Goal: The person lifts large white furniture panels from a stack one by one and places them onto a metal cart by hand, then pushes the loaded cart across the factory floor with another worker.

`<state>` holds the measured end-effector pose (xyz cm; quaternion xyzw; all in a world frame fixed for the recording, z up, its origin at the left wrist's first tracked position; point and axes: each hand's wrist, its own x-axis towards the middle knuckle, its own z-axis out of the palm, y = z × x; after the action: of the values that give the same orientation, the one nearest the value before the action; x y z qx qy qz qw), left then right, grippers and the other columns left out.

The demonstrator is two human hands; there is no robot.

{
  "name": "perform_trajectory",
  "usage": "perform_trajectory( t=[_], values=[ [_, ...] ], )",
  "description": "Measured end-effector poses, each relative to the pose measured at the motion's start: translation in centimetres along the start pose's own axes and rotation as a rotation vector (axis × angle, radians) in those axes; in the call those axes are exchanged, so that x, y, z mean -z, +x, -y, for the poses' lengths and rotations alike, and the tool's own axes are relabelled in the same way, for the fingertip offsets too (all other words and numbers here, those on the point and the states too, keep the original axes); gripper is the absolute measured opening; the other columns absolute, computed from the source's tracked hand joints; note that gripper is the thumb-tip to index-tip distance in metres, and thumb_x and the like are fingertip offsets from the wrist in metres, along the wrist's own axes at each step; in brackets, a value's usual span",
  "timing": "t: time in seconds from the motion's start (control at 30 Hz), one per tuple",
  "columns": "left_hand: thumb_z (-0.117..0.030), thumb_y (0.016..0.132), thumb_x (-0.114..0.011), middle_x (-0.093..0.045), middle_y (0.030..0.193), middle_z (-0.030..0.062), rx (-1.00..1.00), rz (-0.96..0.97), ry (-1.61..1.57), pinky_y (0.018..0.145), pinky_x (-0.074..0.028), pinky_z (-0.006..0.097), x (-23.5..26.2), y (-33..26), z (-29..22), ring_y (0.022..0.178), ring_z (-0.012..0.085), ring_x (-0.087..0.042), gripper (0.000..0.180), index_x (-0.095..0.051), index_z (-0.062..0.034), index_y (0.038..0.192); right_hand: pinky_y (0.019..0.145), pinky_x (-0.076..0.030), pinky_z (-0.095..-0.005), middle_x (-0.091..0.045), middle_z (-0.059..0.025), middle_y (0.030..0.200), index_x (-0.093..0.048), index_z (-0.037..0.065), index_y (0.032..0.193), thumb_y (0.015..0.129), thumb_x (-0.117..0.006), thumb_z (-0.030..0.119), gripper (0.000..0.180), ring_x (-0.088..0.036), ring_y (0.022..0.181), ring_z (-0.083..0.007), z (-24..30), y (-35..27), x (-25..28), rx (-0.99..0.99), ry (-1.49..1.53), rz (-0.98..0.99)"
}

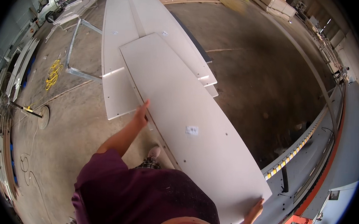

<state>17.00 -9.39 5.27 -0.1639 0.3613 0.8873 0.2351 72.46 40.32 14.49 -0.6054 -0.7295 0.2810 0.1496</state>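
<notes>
A long white board point(187, 112) with a small label and tiny drilled holes is held level in front of me. My left hand point(141, 114) grips its left long edge about halfway along. My right hand point(256, 209) holds its near right corner. Its far end reaches over a stack of similar white boards point(122, 37) lying on the concrete floor. My purple sleeve fills the lower middle, and one of my shoes point(154, 152) shows under the board.
A long machine point(309, 162) with a yellow-black striped rail and orange trim runs along the right. A grey metal frame point(73, 50) and a yellow coiled hose point(53, 75) lie on the floor at left. More panels stand along the left wall.
</notes>
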Motion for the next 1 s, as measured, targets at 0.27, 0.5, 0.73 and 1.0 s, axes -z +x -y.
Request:
perform_trajectory(
  t=[0.27, 0.5, 0.73, 1.0],
  values=[
    [-0.026, 0.099, -0.053, -0.059, 0.113, 0.0039, 0.112, 0.197, -0.129, 0.096, -0.044, 0.034, -6.6, -15.3, 4.6, 0.107, 0.0169, -0.056, 0.029, -0.049, -0.0061, 0.120, 0.063, -0.044, -0.0274, -0.059, 0.0013, 0.082, -0.064, 0.003, 0.095, 0.096, -0.054, 0.032, 0.030, -0.053, 0.070, -0.0109, 24.4, -7.7, -15.0, -0.075, 0.599, 0.532],
    [-0.039, 0.096, -0.055, -0.054, 0.116, 0.0122, -0.302, -0.338, 0.389, 0.085, -0.049, 0.035, -0.6, -9.5, -5.1, 0.103, 0.0205, -0.055, 0.054, -0.037, 0.0017, 0.128, 0.072, -0.060, -0.0344, -0.063, -0.0118, 0.107, -0.048, -0.004, 0.121, 0.095, -0.055, 0.020, 0.036, -0.067, 0.090, -0.0203, 39.8, -17.4, -28.1, 0.048, 0.956, 1.195],
    [-0.037, 0.094, -0.059, -0.066, 0.093, 0.0091, -0.393, -0.288, 0.475, 0.071, -0.055, 0.033, 3.3, 0.9, -28.8, 0.078, 0.0190, -0.064, 0.041, -0.062, 0.0018, 0.106, 0.087, -0.056, -0.0368, -0.061, -0.0218, 0.111, -0.041, -0.010, 0.124, 0.098, -0.049, 0.015, 0.037, -0.066, 0.098, -0.0295, 58.5, -24.5, -33.8, 0.153, 0.994, 1.558],
    [-0.069, 0.076, -0.061, -0.016, 0.155, 0.0231, -0.207, -0.397, 2.176, 0.113, -0.022, 0.051, 13.0, 12.1, -32.2, 0.142, 0.0400, -0.018, 0.110, -0.010, -0.0076, 0.152, 0.084, -0.055, -0.0378, -0.063, -0.0207, 0.108, -0.049, -0.003, 0.119, 0.096, -0.054, 0.026, 0.037, -0.066, 0.097, -0.0291, 51.1, -23.2, -39.2, 0.271, 0.522, 1.635]
  ],
)
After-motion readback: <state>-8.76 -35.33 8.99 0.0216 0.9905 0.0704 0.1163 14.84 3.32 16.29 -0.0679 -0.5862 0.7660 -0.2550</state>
